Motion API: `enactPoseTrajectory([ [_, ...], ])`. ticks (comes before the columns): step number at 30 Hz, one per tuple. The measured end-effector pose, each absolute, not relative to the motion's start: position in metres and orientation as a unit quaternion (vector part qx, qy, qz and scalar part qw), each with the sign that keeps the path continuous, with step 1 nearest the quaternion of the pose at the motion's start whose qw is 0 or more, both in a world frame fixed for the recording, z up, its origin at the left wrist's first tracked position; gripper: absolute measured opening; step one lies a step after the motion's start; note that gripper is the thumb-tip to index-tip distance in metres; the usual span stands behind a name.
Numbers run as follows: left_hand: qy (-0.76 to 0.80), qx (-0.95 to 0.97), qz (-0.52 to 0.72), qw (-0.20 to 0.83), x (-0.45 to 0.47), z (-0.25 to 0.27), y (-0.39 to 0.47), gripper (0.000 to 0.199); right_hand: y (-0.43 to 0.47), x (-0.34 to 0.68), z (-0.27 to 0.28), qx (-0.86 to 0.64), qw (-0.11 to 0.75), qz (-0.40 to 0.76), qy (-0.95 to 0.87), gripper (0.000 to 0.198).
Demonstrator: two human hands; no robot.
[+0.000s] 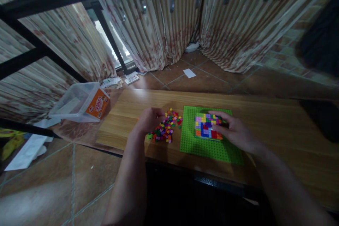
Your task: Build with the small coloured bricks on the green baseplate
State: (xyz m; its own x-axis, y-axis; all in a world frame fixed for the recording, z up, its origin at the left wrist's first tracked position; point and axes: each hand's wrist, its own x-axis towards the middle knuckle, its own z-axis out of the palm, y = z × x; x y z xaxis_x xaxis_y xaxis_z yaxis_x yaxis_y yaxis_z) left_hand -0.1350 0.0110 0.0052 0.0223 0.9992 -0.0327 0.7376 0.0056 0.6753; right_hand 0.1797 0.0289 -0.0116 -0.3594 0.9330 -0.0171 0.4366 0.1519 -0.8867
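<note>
A block of multicoloured toy bricks [205,129] stands on a green studded baseplate [212,151], its top mostly covered in small bricks. My right hand [235,132] grips the right part of this block, with the thumb and fingers around its edge and over its top. To the left of the baseplate lies a pile of loose small bricks [166,126] in mixed colours. My left hand [148,120] hangs at the pile's left edge with the fingers curled together. Whatever is between those fingertips is hidden.
The long wooden table [280,123] carries the bricks and baseplate. A clear plastic bin [71,104] with an orange label stands past its left end. A dark object [321,118] lies on the right. Striped curtains [159,35] hang behind, and white paper [189,73] lies on the tiled floor.
</note>
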Motion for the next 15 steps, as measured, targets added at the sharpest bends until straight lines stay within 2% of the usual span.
enactPoseTrajectory([
  [8,0.654,0.662,0.138,0.339,-0.159,0.021,-0.015,0.017,0.029,0.181,-0.013,-0.492,0.274,0.414,-0.715,0.045],
  [12,0.654,0.685,0.071,0.314,-0.152,0.019,-0.021,0.019,0.030,0.181,-0.013,-0.495,0.266,0.411,-0.718,0.045],
  [15,0.671,0.685,0.046,0.280,-0.145,0.014,-0.021,0.012,0.030,0.181,-0.012,-0.496,0.261,0.402,-0.724,0.045],
])
